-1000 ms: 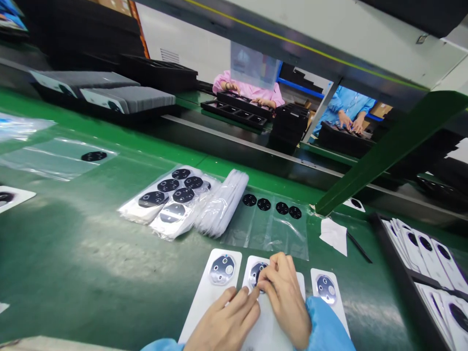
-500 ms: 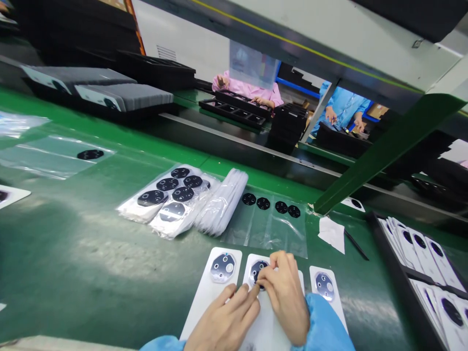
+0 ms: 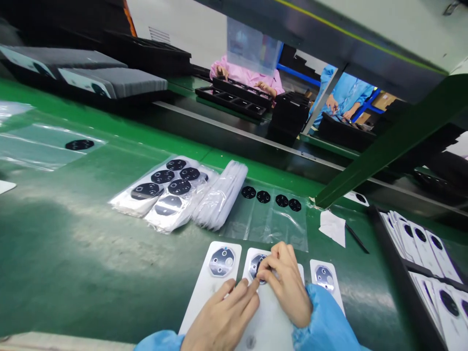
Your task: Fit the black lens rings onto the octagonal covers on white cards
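Note:
Several white phone back covers lie side by side before me, each with an octagonal camera area at its top. My left hand (image 3: 226, 312) rests on the middle cover (image 3: 270, 317), fingers stretched and fingertips near the lower edge of its camera area. Thumb and fingers of my right hand (image 3: 287, 280) pinch a black octagonal disc (image 3: 260, 265) at that camera area. The right fingers partly hide the disc. Beside my left hand lies the left cover (image 3: 210, 282) with a shiny grey octagon. The right cover (image 3: 326, 278) lies partly behind my right sleeve.
Behind the covers lie a clear plastic sheet (image 3: 270, 224) with several black discs and bagged stacks of discs (image 3: 168, 190). At right stand a black tray (image 3: 405, 292) of covers, a paper scrap (image 3: 332, 228) and a black stick (image 3: 356, 239). Two co-workers (image 3: 248, 73) (image 3: 343, 97) sit across.
The whole view has shifted slightly. My right fingers remain at the middle cover's camera area, where the dark disc now shows less of its face. My left hand stays on the cover.

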{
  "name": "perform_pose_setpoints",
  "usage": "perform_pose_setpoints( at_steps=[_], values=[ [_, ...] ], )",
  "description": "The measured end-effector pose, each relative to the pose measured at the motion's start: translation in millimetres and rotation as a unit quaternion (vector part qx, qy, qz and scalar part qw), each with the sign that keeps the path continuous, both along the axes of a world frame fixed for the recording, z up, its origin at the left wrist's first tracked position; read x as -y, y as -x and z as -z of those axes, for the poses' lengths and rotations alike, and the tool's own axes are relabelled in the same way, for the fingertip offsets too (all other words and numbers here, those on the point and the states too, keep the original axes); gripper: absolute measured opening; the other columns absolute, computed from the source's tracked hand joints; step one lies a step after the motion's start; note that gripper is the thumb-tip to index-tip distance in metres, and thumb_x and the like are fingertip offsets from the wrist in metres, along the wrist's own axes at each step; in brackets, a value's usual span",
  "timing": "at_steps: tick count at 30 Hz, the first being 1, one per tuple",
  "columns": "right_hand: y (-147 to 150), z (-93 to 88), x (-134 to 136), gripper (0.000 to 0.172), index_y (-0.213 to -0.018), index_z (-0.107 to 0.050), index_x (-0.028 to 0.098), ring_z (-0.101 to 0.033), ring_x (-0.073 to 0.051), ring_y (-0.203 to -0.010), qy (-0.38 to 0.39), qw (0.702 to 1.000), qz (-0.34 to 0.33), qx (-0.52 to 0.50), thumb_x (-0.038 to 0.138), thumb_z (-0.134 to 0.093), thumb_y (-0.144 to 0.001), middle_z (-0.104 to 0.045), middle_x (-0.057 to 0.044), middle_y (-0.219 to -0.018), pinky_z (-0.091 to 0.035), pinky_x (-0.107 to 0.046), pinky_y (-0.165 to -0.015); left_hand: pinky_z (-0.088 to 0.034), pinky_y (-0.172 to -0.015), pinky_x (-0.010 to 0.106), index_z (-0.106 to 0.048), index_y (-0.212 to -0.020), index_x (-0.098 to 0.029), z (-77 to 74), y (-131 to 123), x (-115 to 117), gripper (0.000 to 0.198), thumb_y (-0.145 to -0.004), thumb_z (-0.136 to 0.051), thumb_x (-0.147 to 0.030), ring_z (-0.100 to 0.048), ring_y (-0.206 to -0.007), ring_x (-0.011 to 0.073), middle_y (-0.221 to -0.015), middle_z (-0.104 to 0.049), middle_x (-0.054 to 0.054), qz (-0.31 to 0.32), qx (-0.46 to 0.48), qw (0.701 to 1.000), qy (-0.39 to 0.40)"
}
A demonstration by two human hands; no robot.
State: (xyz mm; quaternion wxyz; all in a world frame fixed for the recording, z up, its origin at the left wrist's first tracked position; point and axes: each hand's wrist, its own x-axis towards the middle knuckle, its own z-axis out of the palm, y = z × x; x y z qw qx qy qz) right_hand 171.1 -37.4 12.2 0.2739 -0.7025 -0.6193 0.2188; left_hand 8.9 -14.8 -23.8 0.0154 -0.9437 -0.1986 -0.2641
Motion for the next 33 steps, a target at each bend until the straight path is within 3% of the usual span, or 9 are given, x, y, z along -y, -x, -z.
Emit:
perform_pose_setpoints(
  at_steps=[3,7,16,21,26,33],
  values=[
    [-4.9,-0.6,-0.6,0.022,-0.064,-0.060,0.021,-0.045,-0.018,-0.085,0.011,1.000,0.013,-0.026,0.003,-0.061,-0.077,-0.042,0.000,-0.081,-0.040,-0.030,-0.076,-0.028,-0.083,0.035,-0.058,-0.085,-0.015,1.4,0.1,-0.1,0.032,-0.091,-0.027,-0.006,-0.050,-0.088,0.0195,-0.106,-0.065,0.006,0.003,-0.012,1.000,0.008],
    [-5.8,-5.2,4.4,0.020,-0.070,-0.059,0.021,-0.045,-0.019,-0.086,-0.041,0.998,0.044,-0.017,0.004,-0.058,-0.080,-0.044,-0.001,-0.083,-0.039,-0.032,-0.079,-0.027,-0.084,0.036,-0.057,-0.086,-0.015,4.0,0.4,1.1,0.030,-0.089,-0.029,-0.003,-0.050,-0.087,0.0195,-0.106,-0.065,0.007,0.004,-0.015,1.000,0.006],
    [-0.7,-0.8,1.4,0.024,-0.067,-0.057,0.020,-0.044,-0.018,-0.084,-0.020,1.000,-0.014,0.016,0.000,-0.059,-0.078,-0.042,0.000,-0.082,-0.040,-0.032,-0.076,-0.028,-0.082,0.035,-0.056,-0.087,-0.015,1.1,-0.3,1.4,0.030,-0.089,-0.030,-0.002,-0.050,-0.088,0.0192,-0.104,-0.065,0.006,-0.002,-0.018,1.000,-0.002],
    [-3.4,-6.5,2.3,0.023,-0.070,-0.058,0.020,-0.044,-0.018,-0.084,-0.049,0.998,0.017,0.019,0.000,-0.057,-0.080,-0.042,0.000,-0.082,-0.039,-0.032,-0.076,-0.029,-0.081,0.035,-0.057,-0.085,-0.015,2.4,-0.2,0.4,0.030,-0.089,-0.030,-0.003,-0.051,-0.087,0.0194,-0.105,-0.065,0.007,0.003,-0.014,1.000,-0.005],
    [0.4,-4.6,3.8,0.024,-0.067,-0.059,0.020,-0.043,-0.018,-0.082,-0.049,0.996,-0.027,0.065,-0.002,-0.061,-0.077,-0.043,0.000,-0.082,-0.038,-0.031,-0.072,-0.028,-0.081,0.034,-0.058,-0.086,-0.014,-1.6,-0.5,0.9,0.027,-0.087,-0.033,-0.003,-0.050,-0.089,0.0196,-0.102,-0.066,0.007,-0.003,-0.024,1.000,-0.008],
    [1.2,-4.8,2.1,0.022,-0.070,-0.060,0.020,-0.043,-0.017,-0.081,-0.058,0.994,-0.012,0.089,0.000,-0.060,-0.079,-0.044,0.000,-0.081,-0.038,-0.031,-0.071,-0.029,-0.078,0.034,-0.056,-0.086,-0.015,-1.9,-0.5,0.9,0.022,-0.086,-0.037,-0.005,-0.051,-0.087,0.0196,-0.102,-0.066,0.007,-0.002,-0.025,1.000,-0.008]
  ],
)
